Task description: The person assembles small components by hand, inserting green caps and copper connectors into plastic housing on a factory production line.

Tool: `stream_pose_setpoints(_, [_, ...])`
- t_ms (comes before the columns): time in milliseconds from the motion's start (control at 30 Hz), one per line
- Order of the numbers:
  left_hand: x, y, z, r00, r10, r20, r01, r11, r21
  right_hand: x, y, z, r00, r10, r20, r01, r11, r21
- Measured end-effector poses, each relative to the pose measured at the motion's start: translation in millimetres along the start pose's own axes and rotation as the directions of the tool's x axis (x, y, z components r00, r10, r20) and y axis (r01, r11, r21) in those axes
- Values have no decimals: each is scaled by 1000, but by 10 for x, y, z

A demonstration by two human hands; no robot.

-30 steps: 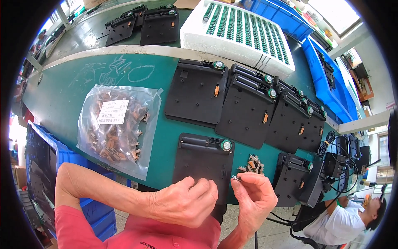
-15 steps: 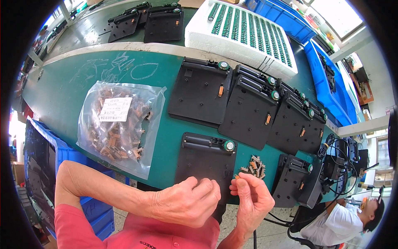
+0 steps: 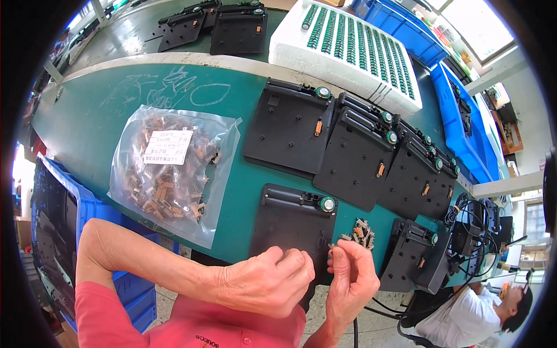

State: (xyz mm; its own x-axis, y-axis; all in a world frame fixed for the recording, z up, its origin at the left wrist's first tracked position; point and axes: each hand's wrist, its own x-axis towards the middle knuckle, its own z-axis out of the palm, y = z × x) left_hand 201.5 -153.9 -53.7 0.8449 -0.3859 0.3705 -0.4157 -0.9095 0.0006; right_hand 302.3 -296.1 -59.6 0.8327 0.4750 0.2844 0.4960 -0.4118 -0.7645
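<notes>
In front of me a black plastic panel lies on the green table, with a round green-rimmed part at its upper right corner. Over its near edge my left hand is closed, fingertips pinched together; whatever they hold is hidden. Just beside it, my right hand pinches a small connector-like piece between thumb and forefinger, only its tip showing. A small pile of orange and pale connector-like pieces lies just beyond my right hand.
A clear bag of similar pieces lies left. More black panels overlap behind, beside a white foam tray of green-rimmed round parts. Blue crates stand far right; cables tangle at right. A person in white sits lower right.
The view has shifted slightly, so the table's things sit a little farther right. Both hands keep their pinches close together; the piece in the right fingers shows less orange.
</notes>
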Motion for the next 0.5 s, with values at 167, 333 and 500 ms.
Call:
stream_pose_setpoints(167, [-1,-2,4,1000,4,-13,-4,1000,8,-24,-24,23,985,170,-21,-163,970,178])
stream_pose_setpoints(333, [-2,-6,7,1000,8,-16,-8,1000,-4,-16,-35,15,985,170,-42,-156,962,222])
stream_pose_setpoints(500, [30,-3,23,999,5,-45,-5,1000,-5,-36,-75,-6,969,248,-21,-233,934,272])
